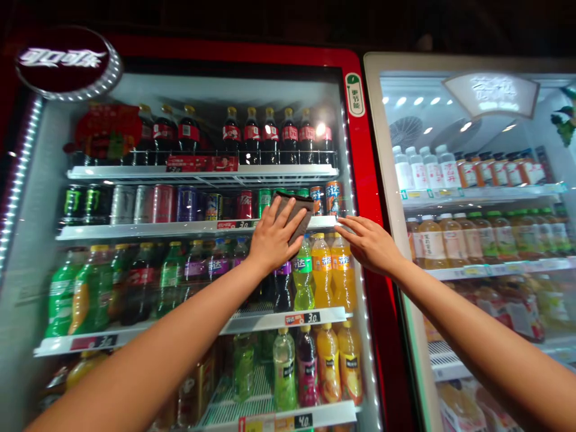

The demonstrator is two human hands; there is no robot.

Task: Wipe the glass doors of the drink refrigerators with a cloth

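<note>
A dark grey-brown cloth [297, 217] lies flat against the glass door of the red-framed drinks cooler [366, 156]. My left hand [273, 239] is spread over it, pressing it to the glass in front of the can shelf. To the right, my right hand [371, 245] has its fingers stretched out towards the door's right side, near the red frame, with nothing in it. Behind the glass and between the hands stand orange drink bottles [321, 261] and orange-and-blue cans [333, 197].
Cola bottles [252, 133] line the cooler's top shelf, with green bottles [63, 297] lower left. A round lit sign [67, 63] juts out at upper left. A second, pale-framed cooler [387, 138] with bottled drinks stands at the right.
</note>
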